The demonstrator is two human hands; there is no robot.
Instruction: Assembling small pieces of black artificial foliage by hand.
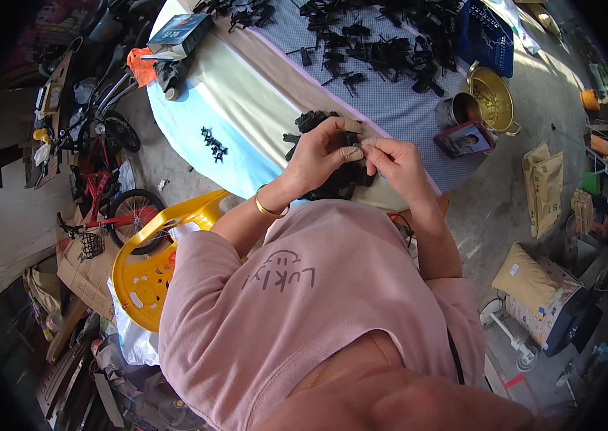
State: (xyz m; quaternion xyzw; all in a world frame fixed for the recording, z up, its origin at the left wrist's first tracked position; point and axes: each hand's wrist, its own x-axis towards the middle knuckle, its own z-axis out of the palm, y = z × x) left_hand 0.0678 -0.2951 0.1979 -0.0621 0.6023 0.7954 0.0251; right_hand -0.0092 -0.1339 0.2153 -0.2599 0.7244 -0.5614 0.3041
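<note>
Both hands met over the near edge of the round table (261, 93), right above a heap of small black parts (332, 183) that lay against the person's chest side of the cloth. The left hand (322, 154) was curled, thumb and taped forefinger pinched on a small black piece (353, 138); the right hand (398, 161) closed in from the other side, its fingertips nipping the same piece. So the piece sat squarely between the two hands, neither one clearly nearer, both gripping.

Its long axis? Too small and too covered by fingers to call; which way it pointed could not be told either. It was held just above the heap, not resting on it.

Relative to that heap: a bigger scatter of black parts (383, 43) spread across the far side of the table, well apart; a brass-coloured pot (494, 97) and a small metal cup (462, 109) stood to the far right of it, with a framed picture (465, 138) just beside them. A yellow plastic chair (156, 262) stood off the table, to the heap's near left.
</note>
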